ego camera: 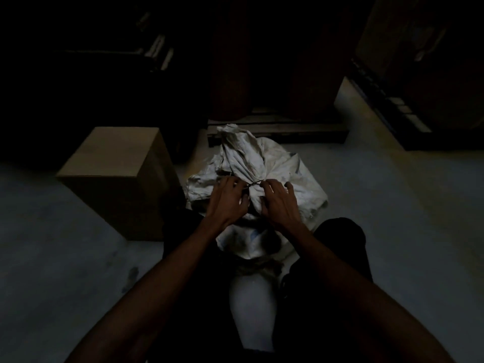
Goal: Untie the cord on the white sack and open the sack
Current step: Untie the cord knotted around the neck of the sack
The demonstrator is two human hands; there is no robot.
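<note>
Low on the pale concrete floor (392, 205), directly in front of the person and between their dark-trousered legs (340, 247), sits the white sack (285, 166), a crumpled, grubby woven bag whose neck is gathered into a bunch. That bunched top (235, 148) stands up and leans away from the viewer, its loose end flaring out above the tie. A thin dark cord (253, 183) is wound around the gathered neck, still cinching it closed, and a short stretch of it runs taut between the two hands. The left hand (226, 201) comes in from the lower left with its back to the camera, its fingers curled at the cord's left end and apparently pinching it, though the dim light hides the exact grip. The right hand (277, 203) mirrors it from the lower right: thumb and forefinger close together on the cord's right end, while the remaining fingers are spread apart and lifted over the sack's fabric. Both bare forearms reach forward from the bottom edge of the view. Just left of the sack stands a closed brown cardboard box (117, 176), upright, its near corner close to the person's left leg. Behind the sack lies a low wooden pallet (282, 129) carrying large dark rounded shapes (230, 74) that are too shadowed to identify. Dark shelving or stacked goods (408, 74) fill the upper right, and the upper left is nearly black.
</note>
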